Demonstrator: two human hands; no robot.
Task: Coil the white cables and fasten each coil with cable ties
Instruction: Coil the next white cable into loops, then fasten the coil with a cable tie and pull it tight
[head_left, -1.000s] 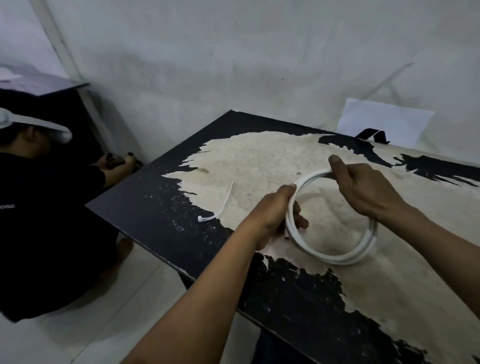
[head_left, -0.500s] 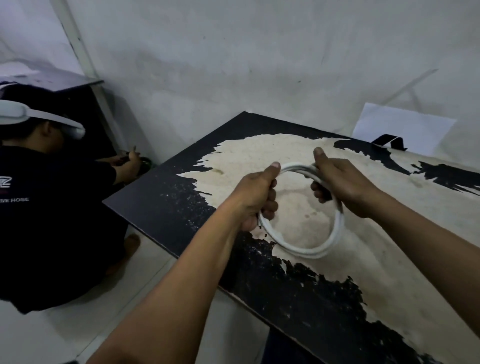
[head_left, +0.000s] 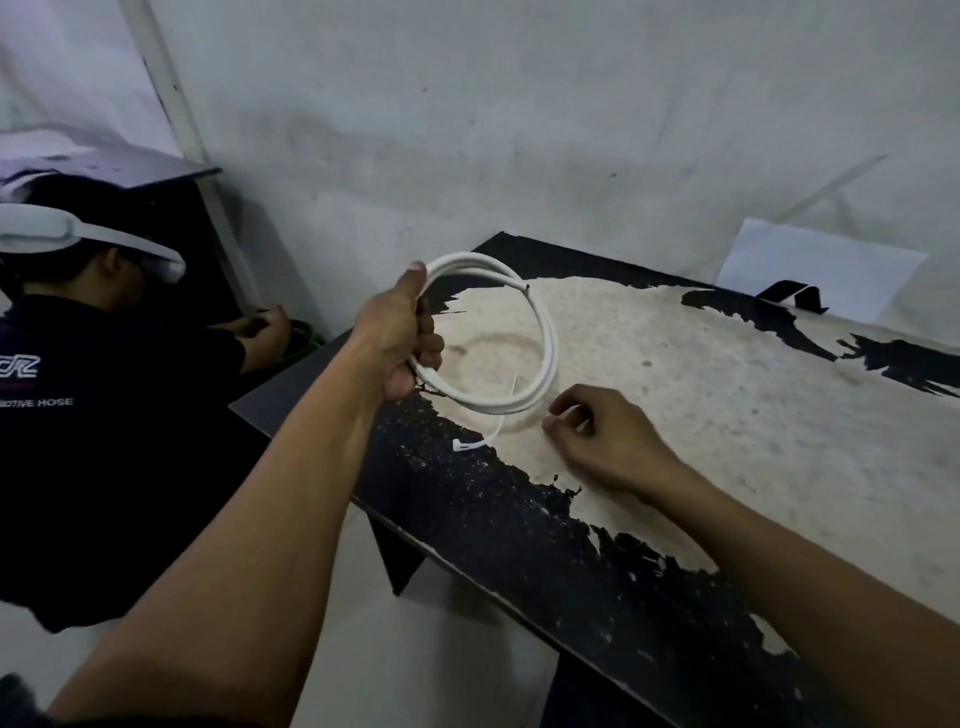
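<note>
Closest to the camera, two bare arms reached out over a table (head_left: 675, 597) whose black top was worn away to a pale patch in the middle. The hands were apart. The right hand (head_left: 602, 441) lay low on the pale part with its fingers curled in. A bit of white showed at the fingertips, but it was too small to tell if the hand pinched anything. Just beside it, to the left, a white cable tie (head_left: 485, 439) lay on the table where the black met the pale.

A little farther on, the left hand (head_left: 402, 338) gripped the white cable coil (head_left: 545, 353), thumb up along the top. The coil was a round ring held up above the table, and its bottom hung over the cable tie.

Off to the left, another person (head_left: 104, 415) in a dark shirt with a white band (head_left: 78, 234) on the head bent low. At the far end of the table a white sheet of paper (head_left: 815, 270) leaned on the grey wall (head_left: 519, 130).
</note>
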